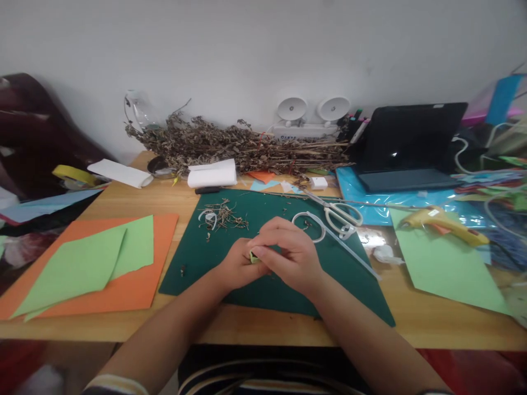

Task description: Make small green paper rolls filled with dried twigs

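My left hand (237, 267) is closed around a small light-green piece (254, 258), which looks like rolled or folded paper with a dark opening. Over it my right hand (296, 255) curls, its thumb and fingertips pressed to the same piece; most of it is hidden by the fingers. Both hands are held above the green cutting mat (193, 249). Just beyond the right hand lie white-handled scissors (341, 216) and a clear glue stick (352, 249). A heap of dry stem bits (225, 215) sits past the left hand.
Green paper sheets (78, 269) rest on orange paper (135, 299) at left. At right, a yellow glue gun (447, 224) lies on another green sheet (448, 274). Behind stand dried plants (230, 142), a white paper roll (212, 174) and a dark tablet (415, 137).
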Tool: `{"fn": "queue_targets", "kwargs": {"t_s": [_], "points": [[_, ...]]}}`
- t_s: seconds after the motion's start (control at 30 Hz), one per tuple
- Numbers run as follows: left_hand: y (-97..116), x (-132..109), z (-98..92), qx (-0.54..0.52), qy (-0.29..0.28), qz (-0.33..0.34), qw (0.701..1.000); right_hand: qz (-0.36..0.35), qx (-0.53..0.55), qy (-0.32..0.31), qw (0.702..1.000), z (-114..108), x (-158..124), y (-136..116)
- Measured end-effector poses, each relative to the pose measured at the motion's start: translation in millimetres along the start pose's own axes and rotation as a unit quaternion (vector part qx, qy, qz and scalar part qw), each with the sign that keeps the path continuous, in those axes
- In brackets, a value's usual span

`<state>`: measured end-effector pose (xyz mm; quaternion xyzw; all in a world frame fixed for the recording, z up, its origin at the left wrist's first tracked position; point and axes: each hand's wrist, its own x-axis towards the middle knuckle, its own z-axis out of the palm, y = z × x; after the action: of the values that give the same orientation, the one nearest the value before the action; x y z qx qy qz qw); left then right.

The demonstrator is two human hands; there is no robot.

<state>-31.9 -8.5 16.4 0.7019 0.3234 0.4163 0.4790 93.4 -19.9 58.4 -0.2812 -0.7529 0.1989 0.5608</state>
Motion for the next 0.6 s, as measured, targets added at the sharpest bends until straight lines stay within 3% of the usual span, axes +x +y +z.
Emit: {"fn": "queue_targets", "kwargs": {"t_s": [0.1, 0.2, 0.47, 0.6], "points": [[0, 0, -0.1, 0.071, -0.054, 0.063, 0.994, 0.003, -0.01, -0.017, 1.0, -2, -3, 2], [-1, 1, 0.2, 0.096, -0.067, 0.088, 0.989, -0.025, -0.022, -0.039, 0.999, -7, -5, 4], [-4, 2, -0.7, 0.076, -0.071, 0.086, 0.991, -0.071, -0.066, -0.099, 0.99, -14, -9, 7], [-6, 2, -0.3, 0.06, -0.069, 0.08, 0.993, -0.083, -0.074, -0.089, 0.99, -15, -12, 8]]}}
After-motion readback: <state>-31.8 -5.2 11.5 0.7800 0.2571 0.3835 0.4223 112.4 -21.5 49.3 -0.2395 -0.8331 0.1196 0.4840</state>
